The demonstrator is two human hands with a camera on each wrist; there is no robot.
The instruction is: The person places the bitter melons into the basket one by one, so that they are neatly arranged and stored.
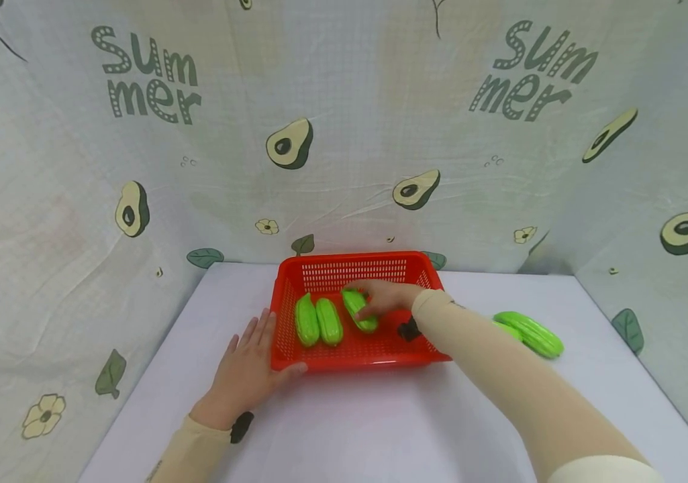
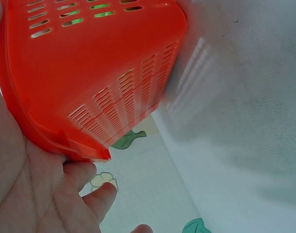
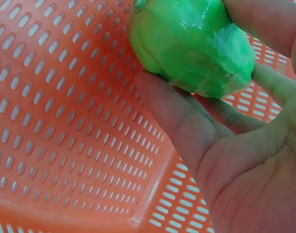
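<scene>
Though lumpy, a glossy green vegetable [image 3: 191, 51]

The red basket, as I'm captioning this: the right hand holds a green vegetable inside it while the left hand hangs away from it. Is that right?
The left hand isn't away from the red basket: it touches its rim, as the left wrist view shows. The right hand does hold a green vegetable inside it.

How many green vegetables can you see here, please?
5: two vegetables lying in the basket, a third vegetable in the right hand, two more vegetables on the table; the right arm may hide others.
</scene>
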